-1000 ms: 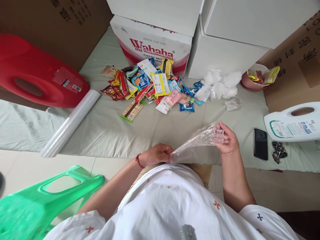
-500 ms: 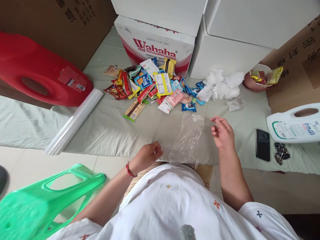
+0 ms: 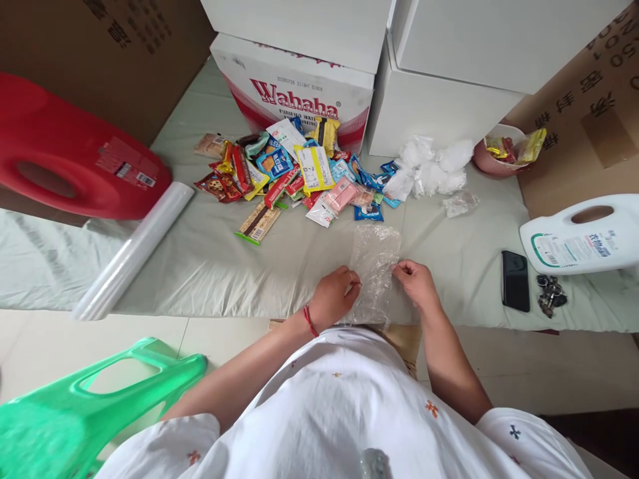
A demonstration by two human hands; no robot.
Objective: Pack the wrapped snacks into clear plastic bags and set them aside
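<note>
A flat, crinkled piece of clear plastic film (image 3: pixel 377 256) lies on the cloth close in front of my body; whether it is a bag or a single sheet I cannot tell. At its left edge my left hand (image 3: pixel 335 296), with a red bracelet at the wrist, has its fingers curled in a pinch on the film. My right hand (image 3: pixel 415 281) pinches the film's right edge between thumb and forefinger. Just beyond lies a heap of wrapped snacks (image 3: pixel 314 169), with a long oat-coloured bar (image 3: pixel 259 221) at its near side.
Crumpled clear plastic bundles (image 3: pixel 432 166) sit right of the snacks, near a pink bowl (image 3: pixel 492 163). A plastic roll (image 3: pixel 134 249) and red jug (image 3: pixel 80 153) stand left. Phone (image 3: pixel 515 281), keys (image 3: pixel 552 296) and white bottle (image 3: pixel 582 236) lie right. White boxes (image 3: pixel 449 106) line the back; a green stool (image 3: pixel 114 399) stands below.
Both hands have come inward to the film, left hand moving right and right hand moving left. They were apart from it and now pinch its opposite edges. The view has shifted slightly.
</note>
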